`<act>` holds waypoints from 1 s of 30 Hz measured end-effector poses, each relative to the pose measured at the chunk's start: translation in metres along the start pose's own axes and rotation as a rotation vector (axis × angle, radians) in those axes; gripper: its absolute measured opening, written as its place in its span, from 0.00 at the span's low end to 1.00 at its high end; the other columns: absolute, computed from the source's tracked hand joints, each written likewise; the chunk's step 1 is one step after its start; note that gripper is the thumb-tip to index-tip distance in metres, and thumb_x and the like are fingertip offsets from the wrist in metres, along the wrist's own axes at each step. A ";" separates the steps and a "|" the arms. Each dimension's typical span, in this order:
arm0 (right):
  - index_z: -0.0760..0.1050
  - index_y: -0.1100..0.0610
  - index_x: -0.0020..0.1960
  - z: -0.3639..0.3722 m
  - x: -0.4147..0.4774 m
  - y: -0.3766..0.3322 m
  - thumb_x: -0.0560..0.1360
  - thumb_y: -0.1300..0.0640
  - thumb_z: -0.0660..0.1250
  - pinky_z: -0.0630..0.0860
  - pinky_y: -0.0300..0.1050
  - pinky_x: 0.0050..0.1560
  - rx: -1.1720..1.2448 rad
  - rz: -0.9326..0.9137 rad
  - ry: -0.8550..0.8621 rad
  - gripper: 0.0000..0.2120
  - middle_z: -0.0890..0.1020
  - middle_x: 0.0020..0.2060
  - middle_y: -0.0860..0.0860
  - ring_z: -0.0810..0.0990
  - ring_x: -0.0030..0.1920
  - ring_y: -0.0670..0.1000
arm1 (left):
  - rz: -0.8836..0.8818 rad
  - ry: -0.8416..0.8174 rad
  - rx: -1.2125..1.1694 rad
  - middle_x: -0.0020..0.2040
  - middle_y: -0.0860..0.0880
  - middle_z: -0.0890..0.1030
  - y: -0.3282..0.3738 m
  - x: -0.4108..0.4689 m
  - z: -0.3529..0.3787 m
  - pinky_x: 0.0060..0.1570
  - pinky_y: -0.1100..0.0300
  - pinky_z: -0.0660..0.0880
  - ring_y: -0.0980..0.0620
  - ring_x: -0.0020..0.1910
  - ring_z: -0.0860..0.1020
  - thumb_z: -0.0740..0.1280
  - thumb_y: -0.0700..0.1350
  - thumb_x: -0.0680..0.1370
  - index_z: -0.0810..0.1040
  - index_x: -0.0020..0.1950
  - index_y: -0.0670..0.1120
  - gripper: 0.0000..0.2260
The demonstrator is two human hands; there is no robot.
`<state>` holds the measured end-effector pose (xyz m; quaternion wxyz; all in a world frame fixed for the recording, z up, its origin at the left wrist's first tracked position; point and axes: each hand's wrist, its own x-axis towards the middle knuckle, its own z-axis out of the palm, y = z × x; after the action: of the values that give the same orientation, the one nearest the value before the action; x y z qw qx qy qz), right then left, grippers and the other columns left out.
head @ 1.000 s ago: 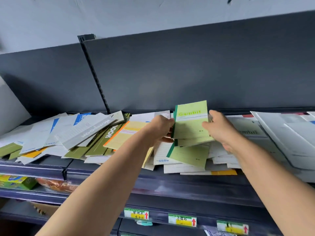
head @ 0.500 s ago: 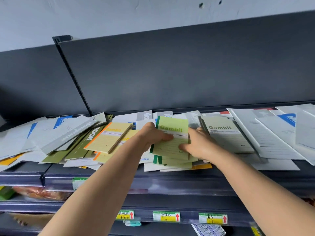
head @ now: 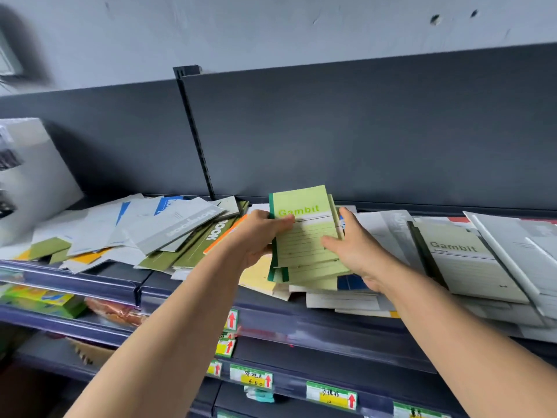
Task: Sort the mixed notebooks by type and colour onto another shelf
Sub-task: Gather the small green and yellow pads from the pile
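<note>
A small stack of light green Gambit notebooks (head: 307, 236) with dark green spines is held tilted up over the shelf's mixed pile. My left hand (head: 259, 233) grips the stack's left edge, thumb across the top cover. My right hand (head: 352, 248) holds the right edge, fingers against the side and thumb on the cover. Beneath them lie yellow, white and blue notebooks. A grey Gambit notebook (head: 464, 260) lies to the right.
Grey, blue and olive notebooks (head: 168, 227) are scattered over the left of the dark shelf (head: 90, 279). Large white notebooks (head: 518, 245) overlap at the right. A slotted upright (head: 196, 137) divides the back panel. Lower shelves carry price tags (head: 253, 380) and packaged goods (head: 42, 300).
The green stack has been lifted off the pile and tilted upright between both hands, its edges squared. The view has shifted right along the shelf.
</note>
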<state>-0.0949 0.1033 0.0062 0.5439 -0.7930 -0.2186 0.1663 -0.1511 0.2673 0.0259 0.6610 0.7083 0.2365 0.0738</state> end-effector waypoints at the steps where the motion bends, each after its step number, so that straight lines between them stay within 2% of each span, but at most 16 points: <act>1: 0.63 0.52 0.66 0.005 0.004 -0.001 0.79 0.62 0.60 0.70 0.42 0.44 -0.018 0.008 0.015 0.17 0.78 0.56 0.47 0.76 0.51 0.49 | 0.023 0.084 0.156 0.45 0.45 0.81 -0.004 0.008 -0.013 0.44 0.55 0.78 0.47 0.44 0.79 0.65 0.46 0.80 0.76 0.47 0.38 0.10; 3: 0.64 0.55 0.63 0.011 0.010 -0.001 0.79 0.61 0.60 0.73 0.47 0.50 -0.060 0.041 0.049 0.14 0.79 0.55 0.49 0.77 0.53 0.53 | 0.098 0.312 0.658 0.43 0.42 0.79 -0.013 0.024 -0.042 0.41 0.56 0.71 0.42 0.43 0.76 0.63 0.50 0.79 0.75 0.45 0.41 0.12; 4: 0.64 0.56 0.63 0.013 0.013 0.000 0.79 0.61 0.59 0.74 0.49 0.52 -0.066 0.052 0.069 0.13 0.79 0.55 0.51 0.78 0.53 0.54 | 0.108 0.394 0.870 0.47 0.39 0.80 -0.018 0.030 -0.056 0.42 0.55 0.71 0.40 0.46 0.77 0.63 0.51 0.78 0.75 0.48 0.41 0.13; 6: 0.64 0.56 0.64 0.017 0.017 0.002 0.79 0.62 0.59 0.74 0.49 0.51 -0.061 0.080 0.102 0.14 0.78 0.55 0.51 0.77 0.53 0.54 | 0.044 0.402 1.073 0.59 0.40 0.78 -0.028 0.037 -0.075 0.52 0.51 0.74 0.39 0.57 0.75 0.64 0.54 0.78 0.74 0.62 0.43 0.19; 7: 0.63 0.56 0.64 0.017 0.018 0.003 0.79 0.62 0.58 0.73 0.47 0.48 -0.055 0.097 0.114 0.14 0.78 0.56 0.50 0.77 0.53 0.54 | 0.007 0.367 1.102 0.61 0.41 0.77 -0.032 0.038 -0.079 0.54 0.51 0.74 0.40 0.59 0.75 0.64 0.56 0.78 0.72 0.65 0.43 0.21; 8: 0.64 0.57 0.64 0.017 0.019 0.005 0.79 0.63 0.58 0.72 0.46 0.46 -0.054 0.107 0.130 0.14 0.78 0.56 0.50 0.77 0.53 0.53 | -0.015 0.336 1.114 0.61 0.42 0.77 -0.035 0.038 -0.081 0.52 0.52 0.75 0.41 0.58 0.76 0.64 0.57 0.78 0.71 0.66 0.44 0.23; 10: 0.65 0.57 0.63 0.017 0.020 0.009 0.79 0.63 0.58 0.73 0.45 0.45 -0.048 0.125 0.166 0.13 0.78 0.56 0.51 0.77 0.52 0.53 | -0.041 0.299 1.136 0.59 0.44 0.78 -0.038 0.039 -0.079 0.46 0.55 0.76 0.43 0.54 0.77 0.66 0.60 0.75 0.72 0.63 0.45 0.24; 12: 0.65 0.58 0.64 0.016 0.020 0.012 0.79 0.63 0.58 0.74 0.47 0.49 -0.030 0.129 0.187 0.14 0.78 0.57 0.52 0.77 0.53 0.54 | -0.066 0.285 1.097 0.56 0.46 0.79 -0.037 0.042 -0.078 0.50 0.54 0.76 0.44 0.54 0.77 0.72 0.61 0.69 0.73 0.59 0.45 0.27; 14: 0.65 0.56 0.64 0.014 0.019 0.015 0.79 0.63 0.58 0.73 0.47 0.51 -0.016 0.134 0.187 0.14 0.78 0.57 0.50 0.77 0.55 0.53 | -0.099 0.242 0.936 0.54 0.48 0.80 -0.032 0.043 -0.078 0.57 0.53 0.76 0.46 0.53 0.78 0.77 0.56 0.67 0.74 0.56 0.46 0.25; 17: 0.64 0.55 0.68 0.012 0.014 0.016 0.80 0.63 0.57 0.72 0.46 0.54 0.023 0.112 0.167 0.17 0.78 0.61 0.49 0.76 0.58 0.52 | -0.025 0.271 0.661 0.53 0.44 0.82 -0.024 0.042 -0.081 0.56 0.50 0.78 0.44 0.51 0.80 0.71 0.48 0.74 0.77 0.56 0.43 0.14; 20: 0.60 0.55 0.73 0.008 0.009 0.014 0.81 0.63 0.57 0.67 0.43 0.58 0.077 0.095 0.138 0.21 0.74 0.63 0.45 0.73 0.59 0.49 | 0.009 0.241 0.558 0.49 0.42 0.81 -0.019 0.031 -0.076 0.50 0.51 0.78 0.43 0.46 0.80 0.65 0.46 0.78 0.78 0.53 0.40 0.10; 22: 0.59 0.56 0.73 0.007 0.006 0.013 0.81 0.63 0.57 0.65 0.42 0.57 0.071 0.076 0.123 0.22 0.72 0.62 0.44 0.71 0.58 0.47 | 0.014 0.200 0.634 0.49 0.40 0.80 -0.022 0.026 -0.066 0.47 0.51 0.78 0.42 0.45 0.80 0.65 0.47 0.79 0.77 0.53 0.38 0.12; 25: 0.61 0.55 0.71 0.007 0.005 0.019 0.80 0.62 0.57 0.68 0.43 0.54 -0.026 0.063 0.123 0.20 0.74 0.63 0.49 0.74 0.56 0.51 | 0.047 0.262 0.879 0.50 0.43 0.79 -0.030 0.020 -0.048 0.44 0.54 0.75 0.43 0.46 0.77 0.65 0.51 0.78 0.76 0.56 0.38 0.16; 27: 0.57 0.54 0.74 0.008 0.006 0.023 0.80 0.60 0.57 0.70 0.45 0.52 -0.109 0.075 0.113 0.24 0.73 0.62 0.48 0.74 0.54 0.52 | 0.060 0.296 0.992 0.51 0.45 0.77 -0.032 0.015 -0.043 0.45 0.55 0.74 0.45 0.47 0.76 0.68 0.54 0.76 0.74 0.58 0.41 0.19; 30: 0.48 0.52 0.78 0.008 0.009 0.030 0.80 0.57 0.57 0.73 0.48 0.53 -0.214 0.092 0.098 0.30 0.71 0.68 0.49 0.75 0.55 0.55 | 0.023 0.218 1.098 0.57 0.47 0.77 -0.035 0.006 -0.042 0.51 0.54 0.77 0.47 0.51 0.76 0.71 0.60 0.72 0.70 0.65 0.46 0.28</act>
<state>-0.0864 0.1048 -0.0249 0.4578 -0.8629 -0.1719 0.1278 -0.1719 0.3086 -0.0045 0.1662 0.9393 0.2994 0.0196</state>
